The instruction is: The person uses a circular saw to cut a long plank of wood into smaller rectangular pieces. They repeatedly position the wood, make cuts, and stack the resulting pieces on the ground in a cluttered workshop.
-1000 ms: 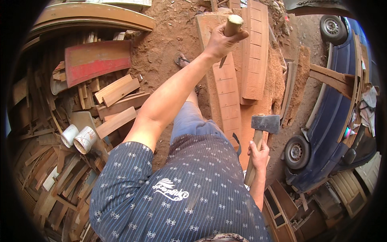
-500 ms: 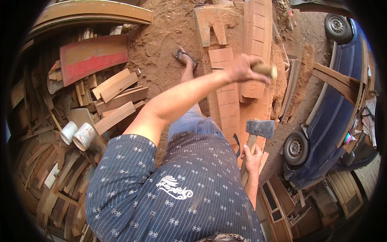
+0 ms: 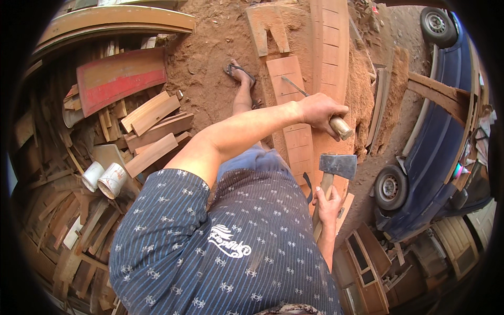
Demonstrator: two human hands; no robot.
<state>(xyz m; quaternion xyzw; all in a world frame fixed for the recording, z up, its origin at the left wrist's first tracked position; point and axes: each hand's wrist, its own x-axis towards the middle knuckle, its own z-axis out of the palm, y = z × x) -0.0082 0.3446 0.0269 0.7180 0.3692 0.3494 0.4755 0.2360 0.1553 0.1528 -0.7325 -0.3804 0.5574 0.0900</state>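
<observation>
A chisel (image 3: 341, 128) is gripped in my left hand (image 3: 323, 111), its pale handle end pointing toward me and the thin blade sticking out to the far left over a marked plank (image 3: 284, 65). My right hand (image 3: 328, 206) is wrapped round the wooden handle of a hatchet (image 3: 338, 166), held with its dark steel head up, just nearer me than the chisel. Beyond the left hand lies a long reddish timber (image 3: 331, 47) crossed by evenly spaced lines. The hatchet and the chisel handle are apart.
Stacked offcuts (image 3: 152, 155) and two white buckets (image 3: 112, 181) stand at the left, below a red-and-brown panel (image 3: 122, 79). A notched wood piece (image 3: 266, 29) lies at the far end amid sawdust. A blue vehicle (image 3: 430, 157) is parked on the right.
My left hand has come nearer to me and turned, bringing the chisel handle closer to the hatchet head; more of the blade shows now. The right hand with the hatchet has hardly moved.
</observation>
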